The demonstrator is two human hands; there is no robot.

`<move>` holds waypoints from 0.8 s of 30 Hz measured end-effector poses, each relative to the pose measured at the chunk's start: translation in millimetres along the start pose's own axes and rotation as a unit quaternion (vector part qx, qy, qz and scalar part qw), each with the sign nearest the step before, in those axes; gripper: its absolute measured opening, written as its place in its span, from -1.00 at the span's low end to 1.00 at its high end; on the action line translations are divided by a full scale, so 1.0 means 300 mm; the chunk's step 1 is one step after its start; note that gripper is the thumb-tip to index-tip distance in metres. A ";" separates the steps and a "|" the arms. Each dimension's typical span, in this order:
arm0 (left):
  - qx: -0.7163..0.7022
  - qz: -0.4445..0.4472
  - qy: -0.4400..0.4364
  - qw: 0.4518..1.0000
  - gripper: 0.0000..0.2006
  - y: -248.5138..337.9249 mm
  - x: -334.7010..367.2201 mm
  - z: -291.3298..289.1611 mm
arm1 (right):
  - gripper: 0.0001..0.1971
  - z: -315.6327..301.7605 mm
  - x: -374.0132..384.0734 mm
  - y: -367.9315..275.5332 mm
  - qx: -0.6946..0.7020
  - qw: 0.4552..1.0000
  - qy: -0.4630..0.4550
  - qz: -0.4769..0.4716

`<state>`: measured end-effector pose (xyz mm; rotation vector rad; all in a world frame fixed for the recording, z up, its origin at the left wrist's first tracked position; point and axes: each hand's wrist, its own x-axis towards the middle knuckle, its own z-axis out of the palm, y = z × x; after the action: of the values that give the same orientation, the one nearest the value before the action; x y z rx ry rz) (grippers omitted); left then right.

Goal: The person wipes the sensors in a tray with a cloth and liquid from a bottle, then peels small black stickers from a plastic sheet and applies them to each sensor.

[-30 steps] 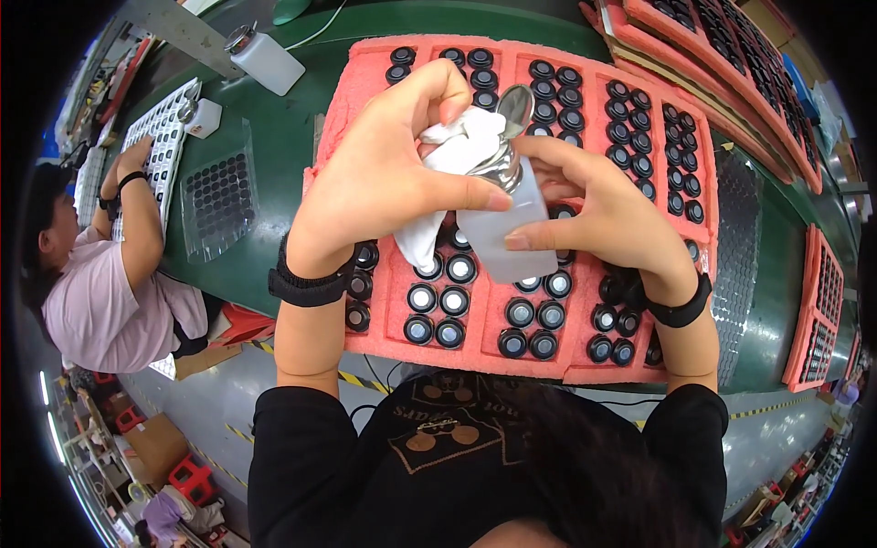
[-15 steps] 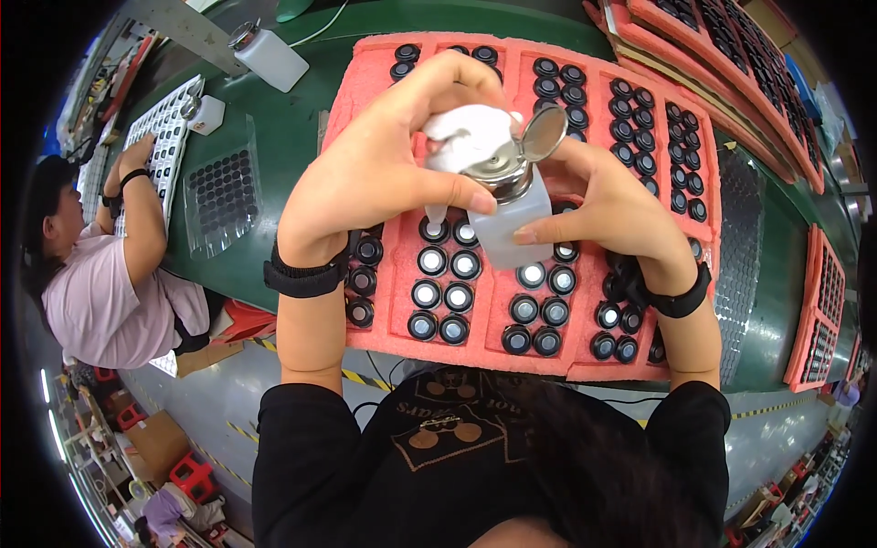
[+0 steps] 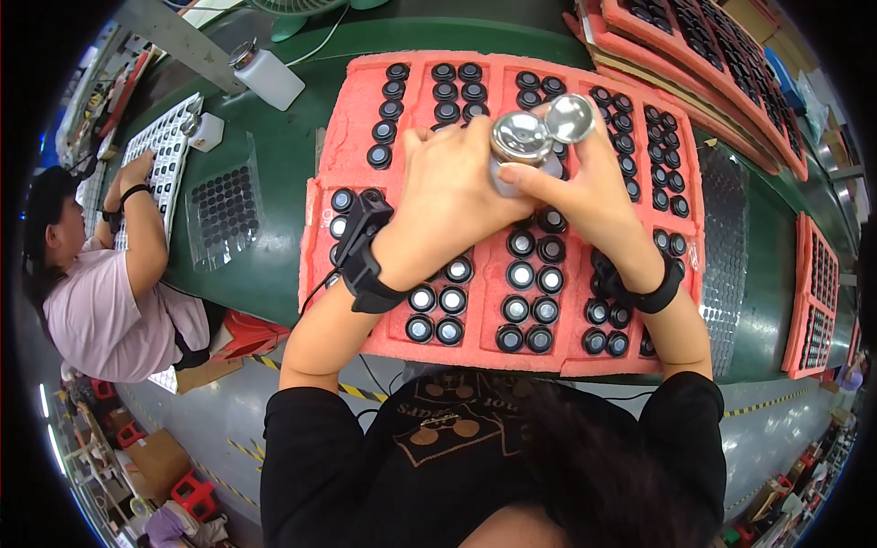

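My left hand [image 3: 457, 196] and my right hand [image 3: 598, 205] are closed together around a small whitish dispenser bottle [image 3: 521, 142] with a shiny metal dish top and its round flip lid [image 3: 571, 117] open. I hold it above a pink foam tray [image 3: 329, 228] that carries several rows of round black caps with glassy centres [image 3: 523, 274]. Both wrists wear black straps, and a cord hangs from the left one. The bottle's body is mostly hidden by my fingers.
A second dispenser bottle [image 3: 269, 78] stands on the green belt [image 3: 274, 265] at the upper left. A clear blister sheet of black parts [image 3: 224, 205] lies left of the tray. A co-worker [image 3: 100, 292] works at a white grid tray [image 3: 164, 146]. More pink trays [image 3: 818, 292] sit to the right.
The white cloth my left hand pressed on the bottle top no longer shows. The bottle and both hands have moved up and away from me, and the metal dish top is now bare.
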<state>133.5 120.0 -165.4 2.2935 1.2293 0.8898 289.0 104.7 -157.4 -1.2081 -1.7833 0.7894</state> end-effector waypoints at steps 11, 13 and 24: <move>-0.007 0.067 -0.016 0.998 -0.54 0.005 -0.006 0.005 | -0.58 -0.036 0.011 -0.016 -0.014 0.999 -0.019 0.039; 0.004 0.064 -0.056 0.996 -0.53 0.006 -0.001 -0.005 | -0.59 -0.043 0.014 -0.014 0.004 0.998 -0.042 0.040; 0.034 0.047 -0.122 0.991 -0.48 -0.043 0.020 -0.048 | -0.52 -0.047 0.015 0.007 0.063 0.992 -0.105 0.003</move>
<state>118.4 132.5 -160.5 2.4457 1.0676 0.5833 301.5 110.4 -151.5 -1.0794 -1.8676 1.0494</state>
